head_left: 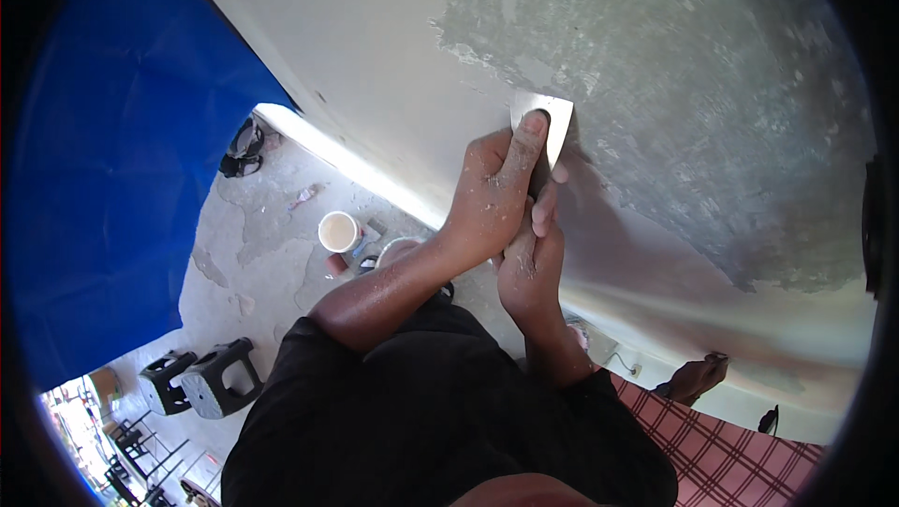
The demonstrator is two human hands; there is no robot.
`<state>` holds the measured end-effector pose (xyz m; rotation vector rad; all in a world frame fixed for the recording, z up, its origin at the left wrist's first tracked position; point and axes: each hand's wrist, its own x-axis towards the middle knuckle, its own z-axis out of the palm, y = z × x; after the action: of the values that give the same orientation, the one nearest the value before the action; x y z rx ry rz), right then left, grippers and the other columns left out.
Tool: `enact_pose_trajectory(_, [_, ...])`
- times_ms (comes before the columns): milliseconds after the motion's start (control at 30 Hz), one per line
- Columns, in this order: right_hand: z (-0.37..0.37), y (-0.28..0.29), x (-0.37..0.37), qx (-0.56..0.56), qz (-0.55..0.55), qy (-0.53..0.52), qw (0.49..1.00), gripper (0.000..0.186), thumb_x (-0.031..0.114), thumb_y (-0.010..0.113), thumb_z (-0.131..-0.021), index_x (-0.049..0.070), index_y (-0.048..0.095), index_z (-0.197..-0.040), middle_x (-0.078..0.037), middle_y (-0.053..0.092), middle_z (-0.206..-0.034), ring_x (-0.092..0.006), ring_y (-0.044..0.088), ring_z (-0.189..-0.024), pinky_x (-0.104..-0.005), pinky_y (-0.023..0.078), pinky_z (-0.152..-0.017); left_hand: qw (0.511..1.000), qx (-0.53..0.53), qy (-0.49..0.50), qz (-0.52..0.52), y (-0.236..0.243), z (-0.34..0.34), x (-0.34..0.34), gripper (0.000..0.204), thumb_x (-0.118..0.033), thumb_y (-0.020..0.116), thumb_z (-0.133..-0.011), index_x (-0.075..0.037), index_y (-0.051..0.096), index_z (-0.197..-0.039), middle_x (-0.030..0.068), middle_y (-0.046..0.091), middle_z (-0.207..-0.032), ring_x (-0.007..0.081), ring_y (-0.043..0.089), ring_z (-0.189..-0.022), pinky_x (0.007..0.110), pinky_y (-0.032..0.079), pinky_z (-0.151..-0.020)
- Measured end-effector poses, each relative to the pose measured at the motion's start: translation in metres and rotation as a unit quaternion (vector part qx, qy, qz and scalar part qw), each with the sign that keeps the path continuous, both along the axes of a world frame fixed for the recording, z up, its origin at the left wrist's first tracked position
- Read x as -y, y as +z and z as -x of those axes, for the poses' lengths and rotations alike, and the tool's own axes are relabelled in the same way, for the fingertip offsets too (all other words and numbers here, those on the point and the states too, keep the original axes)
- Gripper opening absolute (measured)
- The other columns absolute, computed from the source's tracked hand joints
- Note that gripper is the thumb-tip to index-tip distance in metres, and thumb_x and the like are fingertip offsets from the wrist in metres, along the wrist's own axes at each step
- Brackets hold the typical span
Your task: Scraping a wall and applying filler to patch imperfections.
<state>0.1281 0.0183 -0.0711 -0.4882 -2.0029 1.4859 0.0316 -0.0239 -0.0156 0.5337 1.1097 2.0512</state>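
A flared, shiny metal scraper (564, 116) is gripped in both dust-specked bare hands: its blade is backed by the thumb of the left hand (489, 187), and its handle is clasped lower down by the right hand (532, 268). The blade is positioned at the border of a rough grey patch (655, 114) on a pale wall (375, 48). A round white bucket (339, 234) is seen on the floor, left of the hands.

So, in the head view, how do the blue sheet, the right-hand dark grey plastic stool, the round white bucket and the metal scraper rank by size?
1. Blue sheet
2. Dark grey plastic stool
3. Unsure: round white bucket and metal scraper; the scraper is nearer the camera and partly covered by the left hand.
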Motion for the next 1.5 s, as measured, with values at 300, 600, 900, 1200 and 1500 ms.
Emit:
enact_pose_trajectory(300, [-0.027,0.037,-0.002,0.109,-0.193,-0.012,0.975,0.007,-0.002,0.038,-0.097,-0.002,0.044,-0.097,-0.006,0.048,-0.094,-0.0118,0.053,-0.085,-0.0232,0.043,-0.073,0.985,0.162,-0.006,-0.066,-0.006,-0.02,-0.006,0.06,-0.05,0.04,-0.103,0.002,0.053,-0.076,0.0054,0.046,-0.046,0.013,0.047,-0.038,0.029,0.044,-0.045])
enact_pose_trajectory(600, [-0.015,0.061,0.005,0.198,-0.141,-0.008,0.97,0.011,-0.006,0.039,-0.093,-0.007,0.049,-0.089,-0.008,0.046,-0.098,-0.0158,0.053,-0.09,-0.0282,0.044,-0.078,0.981,0.172,-0.002,-0.091,0.004,-0.002,0.001,0.061,-0.051,0.041,-0.102,0.0,0.055,-0.072,0.0061,0.047,-0.045,0.0145,0.047,-0.037,0.029,0.044,-0.044])
enact_pose_trajectory(900, [-0.026,0.037,-0.002,0.143,-0.115,0.066,0.981,0.011,0.006,0.037,-0.102,0.006,0.033,-0.092,-0.002,0.045,-0.078,-0.0024,0.043,-0.055,-0.0192,0.032,-0.047,0.988,0.152,0.001,-0.035,-0.004,-0.007,0.008,0.065,-0.05,0.045,-0.101,0.002,0.059,-0.066,0.0072,0.051,-0.048,0.0149,0.051,-0.039,0.028,0.041,-0.041])
enact_pose_trajectory(1200, [-0.027,0.043,0.011,0.149,-0.042,0.087,0.984,0.016,0.005,0.052,-0.097,-0.008,0.05,-0.088,-0.023,0.051,-0.082,-0.0437,0.064,-0.073,-0.0385,0.048,-0.058,0.994,0.092,-0.043,0.034,-0.003,-0.003,0.021,0.065,-0.052,0.043,-0.101,0.002,0.06,-0.069,0.0081,0.052,-0.048,0.0166,0.052,-0.039,0.027,0.042,-0.04])
enact_pose_trajectory(1500, [-0.005,-0.012,0.0,0.072,0.025,0.057,0.995,0.023,0.013,0.048,-0.101,-0.009,0.047,-0.096,-0.022,0.052,-0.073,-0.0397,0.065,-0.067,-0.0394,0.048,-0.058,0.997,0.014,0.071,0.004,-0.047,-0.006,0.006,0.06,-0.053,0.039,-0.102,-0.001,0.055,-0.076,0.0061,0.053,-0.055,0.014,0.05,-0.045,0.026,0.046,-0.047])
